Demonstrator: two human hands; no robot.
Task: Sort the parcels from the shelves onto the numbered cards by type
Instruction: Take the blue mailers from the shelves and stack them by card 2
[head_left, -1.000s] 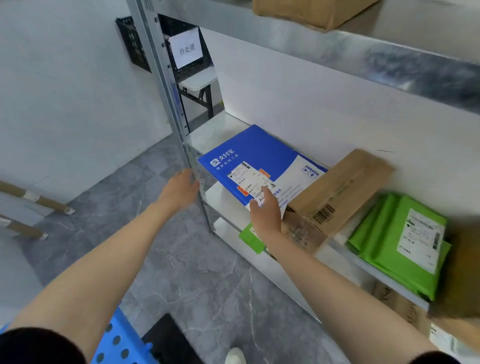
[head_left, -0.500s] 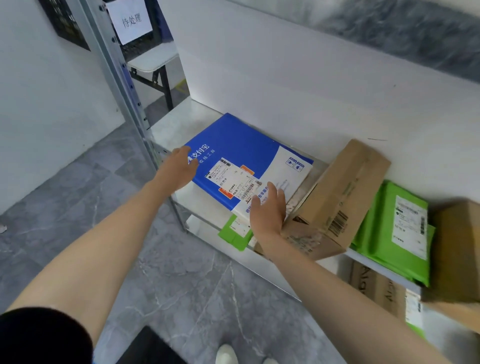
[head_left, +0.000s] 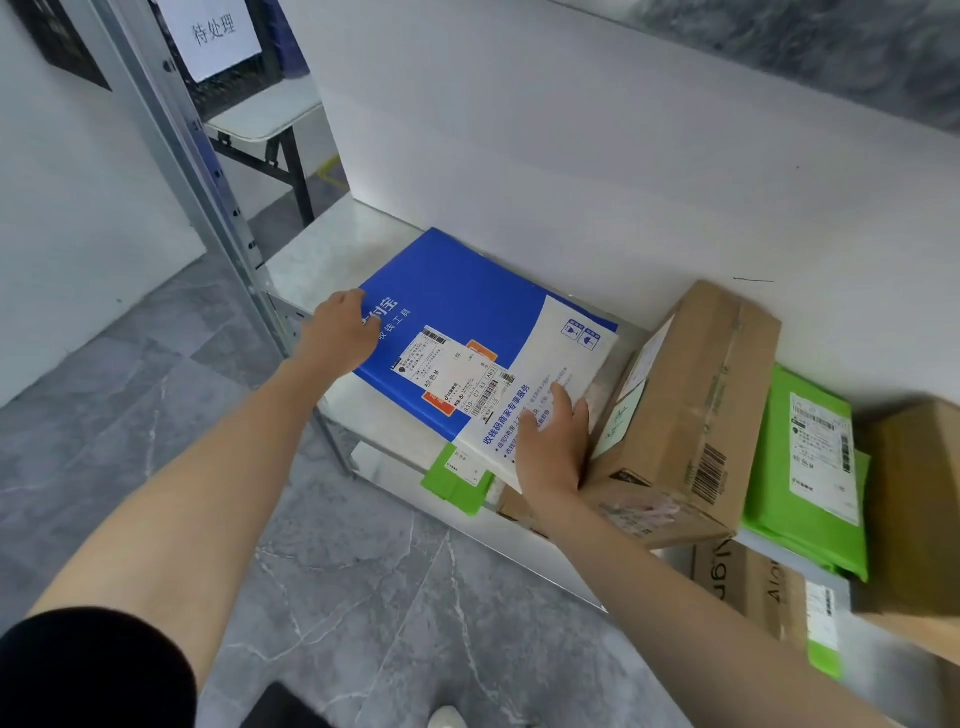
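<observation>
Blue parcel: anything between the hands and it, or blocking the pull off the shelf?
Nothing between: left hand holds the blue parcel by its left corner, right hand lies flat on its near white corner. The shelf is open in front. A tilted cardboard box crowds its right edge, beside the right hand.

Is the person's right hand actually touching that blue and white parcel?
Touching. The head view shows the right hand lying flat on the white end of the blue and white parcel, with its fingers covering the print.

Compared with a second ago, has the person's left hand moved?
Yes. The left hand left the shelf post and went right, onto the blue parcel.
</observation>
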